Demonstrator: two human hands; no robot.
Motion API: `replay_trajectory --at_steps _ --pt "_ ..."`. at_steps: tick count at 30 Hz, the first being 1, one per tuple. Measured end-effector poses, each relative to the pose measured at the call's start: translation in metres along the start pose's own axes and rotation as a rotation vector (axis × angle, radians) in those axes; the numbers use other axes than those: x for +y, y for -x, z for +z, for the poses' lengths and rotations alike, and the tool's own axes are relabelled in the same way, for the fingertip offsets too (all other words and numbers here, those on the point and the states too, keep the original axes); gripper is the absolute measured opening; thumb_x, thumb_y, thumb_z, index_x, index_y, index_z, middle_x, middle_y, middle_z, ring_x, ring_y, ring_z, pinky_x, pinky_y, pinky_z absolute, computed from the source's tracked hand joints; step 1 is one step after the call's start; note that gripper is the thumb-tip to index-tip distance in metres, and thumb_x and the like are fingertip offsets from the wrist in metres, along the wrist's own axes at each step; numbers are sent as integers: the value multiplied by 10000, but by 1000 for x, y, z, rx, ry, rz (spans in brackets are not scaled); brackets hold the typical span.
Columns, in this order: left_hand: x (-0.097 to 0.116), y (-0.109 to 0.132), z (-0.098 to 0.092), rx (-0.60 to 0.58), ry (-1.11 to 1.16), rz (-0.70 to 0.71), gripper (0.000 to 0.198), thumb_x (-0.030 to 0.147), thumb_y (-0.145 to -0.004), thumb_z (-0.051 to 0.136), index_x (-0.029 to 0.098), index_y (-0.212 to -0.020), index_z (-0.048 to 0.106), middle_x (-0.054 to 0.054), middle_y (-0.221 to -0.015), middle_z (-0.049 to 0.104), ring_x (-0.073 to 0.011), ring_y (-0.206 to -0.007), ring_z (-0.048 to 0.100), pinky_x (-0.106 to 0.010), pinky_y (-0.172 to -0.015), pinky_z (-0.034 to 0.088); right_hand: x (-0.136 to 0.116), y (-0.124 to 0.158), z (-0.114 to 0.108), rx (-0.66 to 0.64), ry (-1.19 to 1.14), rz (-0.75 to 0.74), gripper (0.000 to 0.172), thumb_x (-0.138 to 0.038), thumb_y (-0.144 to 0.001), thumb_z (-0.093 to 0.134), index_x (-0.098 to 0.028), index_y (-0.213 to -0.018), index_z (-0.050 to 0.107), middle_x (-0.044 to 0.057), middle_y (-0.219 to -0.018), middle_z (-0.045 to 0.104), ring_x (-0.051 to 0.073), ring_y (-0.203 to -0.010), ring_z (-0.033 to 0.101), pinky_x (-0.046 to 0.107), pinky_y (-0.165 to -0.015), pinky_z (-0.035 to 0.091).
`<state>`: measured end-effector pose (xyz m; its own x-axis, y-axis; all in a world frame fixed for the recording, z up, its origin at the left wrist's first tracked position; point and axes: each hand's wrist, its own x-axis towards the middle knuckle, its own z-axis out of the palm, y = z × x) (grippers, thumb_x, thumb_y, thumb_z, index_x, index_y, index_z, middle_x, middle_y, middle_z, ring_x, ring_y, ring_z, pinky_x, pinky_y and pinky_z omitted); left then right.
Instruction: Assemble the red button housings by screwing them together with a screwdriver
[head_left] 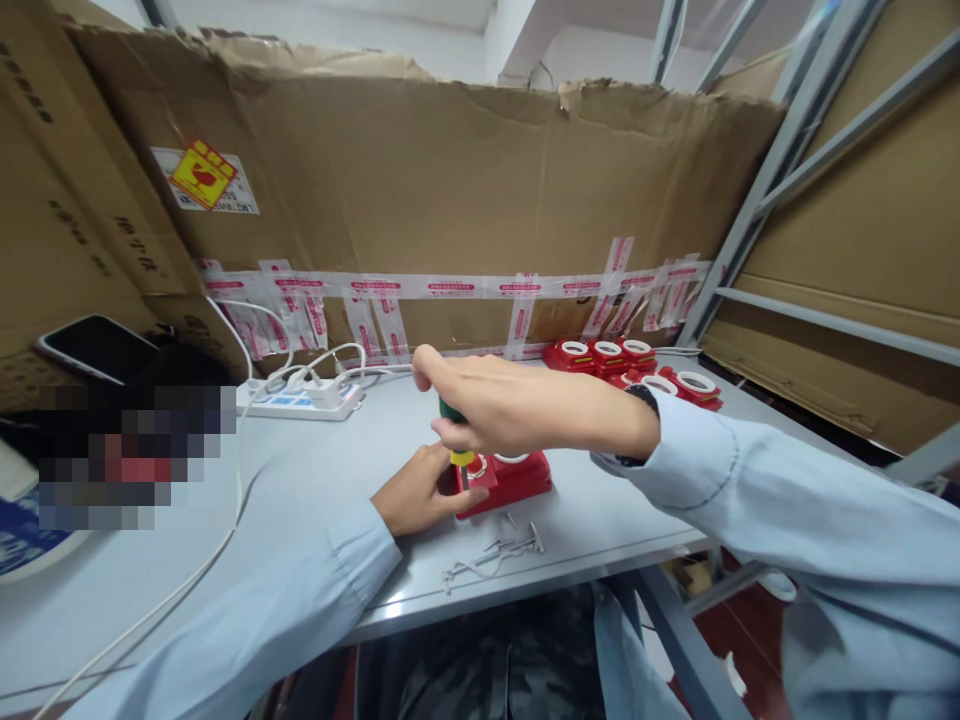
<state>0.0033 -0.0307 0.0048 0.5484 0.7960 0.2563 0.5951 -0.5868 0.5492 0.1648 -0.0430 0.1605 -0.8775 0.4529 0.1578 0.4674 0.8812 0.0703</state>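
Note:
My right hand [495,400] is wrapped round the green and yellow handle of a screwdriver [462,458], held upright with its shaft pointing down. Under it lies a red plastic housing [521,482] with a white ring on top, partly covered by my right hand. The shaft meets the housing's left end; its tip is hidden by my left thumb. My left hand [420,490] grips that same end, thumb in front and fingers behind. Just in front of the housing, several loose screws [499,558] lie scattered near the table edge.
Several more red housings [694,388] with white rings stand at the back right. A white power strip [300,400] with plugs and cables sits at the back left, near a phone [97,348]. A taped cardboard wall [450,190] closes off the back of the table.

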Motion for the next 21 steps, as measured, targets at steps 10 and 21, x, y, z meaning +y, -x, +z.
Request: replay_trajectory --at_steps 10,21 --pt "0 -3 0 24 -123 4 363 423 -765 594 187 -1041 578 -68 -991 663 -268 -893 581 -398 -838 439 -7 -4 -6 10 85 85 194 -293 -894 484 -122 -986 490 120 -843 634 229 -763 611 306 -592 416" --pt "4 -3 0 15 -137 -18 352 453 -770 580 158 -961 590 -75 -860 656 -265 -823 590 -368 -722 466 1 -2 0 39 -112 -21 285 -174 -834 510 -150 -1105 424 75 -916 601 160 -736 537 272 -610 411"
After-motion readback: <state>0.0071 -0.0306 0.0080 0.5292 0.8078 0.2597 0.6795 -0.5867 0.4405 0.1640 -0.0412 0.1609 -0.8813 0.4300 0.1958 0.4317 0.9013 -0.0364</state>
